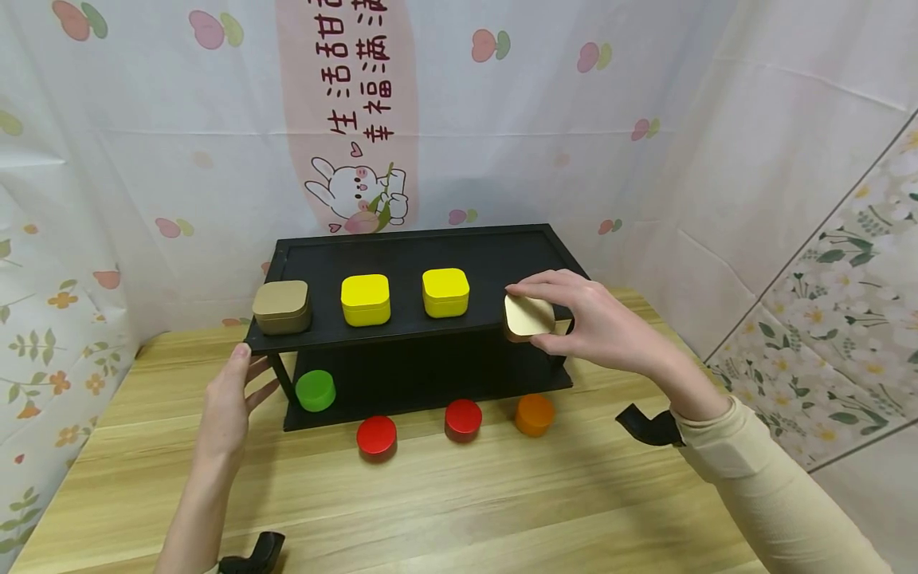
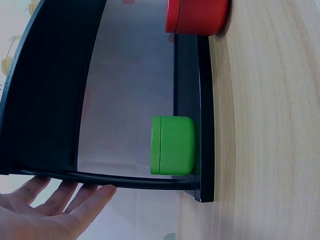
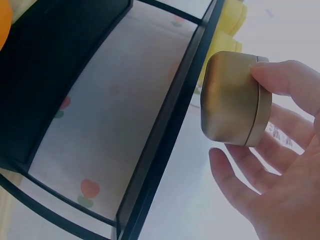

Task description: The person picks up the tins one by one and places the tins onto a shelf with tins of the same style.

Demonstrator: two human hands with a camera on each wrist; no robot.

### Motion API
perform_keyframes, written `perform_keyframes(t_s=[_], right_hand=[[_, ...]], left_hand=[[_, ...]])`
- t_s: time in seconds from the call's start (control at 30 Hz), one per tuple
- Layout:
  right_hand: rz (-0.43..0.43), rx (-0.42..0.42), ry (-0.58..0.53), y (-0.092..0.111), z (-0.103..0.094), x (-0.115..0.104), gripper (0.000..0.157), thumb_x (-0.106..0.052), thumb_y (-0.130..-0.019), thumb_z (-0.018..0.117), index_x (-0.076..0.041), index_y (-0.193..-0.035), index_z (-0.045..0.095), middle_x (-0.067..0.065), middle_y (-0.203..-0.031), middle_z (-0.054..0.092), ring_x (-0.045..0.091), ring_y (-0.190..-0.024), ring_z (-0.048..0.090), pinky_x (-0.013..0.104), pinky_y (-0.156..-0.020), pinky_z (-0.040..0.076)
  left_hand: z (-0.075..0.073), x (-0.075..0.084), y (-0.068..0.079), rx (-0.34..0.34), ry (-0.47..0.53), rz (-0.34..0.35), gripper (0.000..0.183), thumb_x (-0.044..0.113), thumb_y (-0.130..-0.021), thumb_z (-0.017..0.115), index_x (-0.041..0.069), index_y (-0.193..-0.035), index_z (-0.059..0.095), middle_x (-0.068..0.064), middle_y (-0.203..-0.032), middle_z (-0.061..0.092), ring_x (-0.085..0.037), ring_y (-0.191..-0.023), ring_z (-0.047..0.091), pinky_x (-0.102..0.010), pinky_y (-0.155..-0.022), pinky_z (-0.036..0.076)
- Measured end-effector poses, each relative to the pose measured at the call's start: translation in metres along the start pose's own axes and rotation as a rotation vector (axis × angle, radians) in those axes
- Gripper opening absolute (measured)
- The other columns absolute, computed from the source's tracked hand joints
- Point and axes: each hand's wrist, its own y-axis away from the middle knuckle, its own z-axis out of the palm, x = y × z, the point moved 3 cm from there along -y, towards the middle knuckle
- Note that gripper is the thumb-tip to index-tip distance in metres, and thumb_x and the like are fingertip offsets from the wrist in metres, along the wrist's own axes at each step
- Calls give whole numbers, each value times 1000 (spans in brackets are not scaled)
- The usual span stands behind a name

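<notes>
My right hand pinches a gold square tin between thumb and fingers, by the front right edge of the black two-tier shelf. In the right wrist view the gold tin shows its side and lid seam, just off the shelf's upper board. My left hand is at the shelf's left end, straight fingers touching the side frame. On the top board stand a darker gold tin and two yellow tins. A green round tin sits on the lower board near the left post.
Two red round tins and an orange round tin stand on the wooden table before the shelf. A patterned curtain hangs behind. Black wrist mounts stick out from both forearms.
</notes>
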Motion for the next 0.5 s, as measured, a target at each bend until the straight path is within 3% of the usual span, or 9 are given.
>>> perform_keyframes(t_s=[0.27, 0.5], right_hand=[[14, -10, -1, -8, -10, 11, 59, -6, -85, 81, -13, -141, 63, 4, -138, 65, 22, -125, 58, 38, -96, 57], [26, -41, -31, -16, -16, 26, 59, -6, -87, 80, -16, -142, 62, 4, -140, 65, 21, -125, 59, 26, -96, 52]], left_hand=[[0, 0, 1, -10, -3, 3, 51, 50, -110, 34, 15, -142, 55, 19, -131, 50, -1, -121, 52, -6, -88, 55], [0, 0, 0, -4, 11, 9, 49, 50, -110, 35, 16, -139, 56, 17, -130, 51, -2, -121, 52, -7, -89, 56]])
